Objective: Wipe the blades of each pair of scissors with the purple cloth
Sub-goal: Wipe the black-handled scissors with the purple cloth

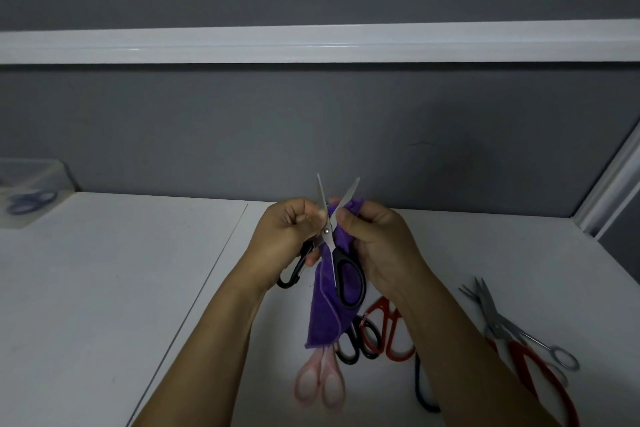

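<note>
Above the white table (pixel 104 270) I hold black-handled scissors (pixel 349 283) upright with their blades spread in a V. My left hand (pixel 287 236) grips the left blade and handle side. My right hand (pixel 374 236) pinches the purple cloth (pixel 323 315) against the right blade; the cloth hangs down behind the handles. On the table below lie pink-handled scissors (pixel 320 381), red-handled scissors (pixel 391 333) and black-handled ones (pixel 353 343), partly hidden by the cloth and my arms.
At the right lie slim all-metal scissors (pixel 519 329) and large red-handled scissors (pixel 540 367) under my right forearm. A clear box (pixel 31 191) holding blue scissors stands at the far left. A grey partition wall closes off the back.
</note>
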